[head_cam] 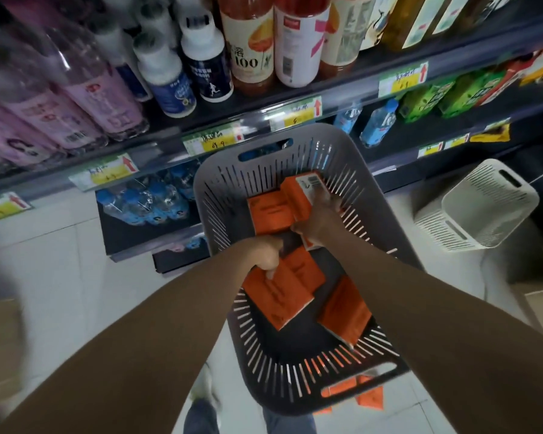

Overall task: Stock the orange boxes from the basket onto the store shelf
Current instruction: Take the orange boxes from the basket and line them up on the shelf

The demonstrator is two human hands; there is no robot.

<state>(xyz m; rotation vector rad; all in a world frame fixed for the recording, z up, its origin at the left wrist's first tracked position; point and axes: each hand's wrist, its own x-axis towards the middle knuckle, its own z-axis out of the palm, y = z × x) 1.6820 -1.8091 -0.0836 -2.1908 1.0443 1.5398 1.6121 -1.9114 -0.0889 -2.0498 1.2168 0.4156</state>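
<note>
A grey slotted basket [295,383] stands on the floor below me and holds several orange boxes. My left hand [265,255] is closed on one orange box [276,297] near the basket's middle. My right hand [318,219] grips another orange box [298,198] at the far end of the basket, tilted upward with its white barcode end showing. More orange boxes lie flat: one at the far end [268,216] and one at the near right [345,311]. The store shelf [295,98] runs across the view in front of the basket.
The upper shelf carries purple, white and orange-labelled bottles [248,48]. Lower levels hold blue water bottles [378,122], a shrink-wrapped water pack [145,198] and green cartons [430,95]. A white slotted basket [480,205] sits on the floor at right. A cardboard box [0,339] is at left.
</note>
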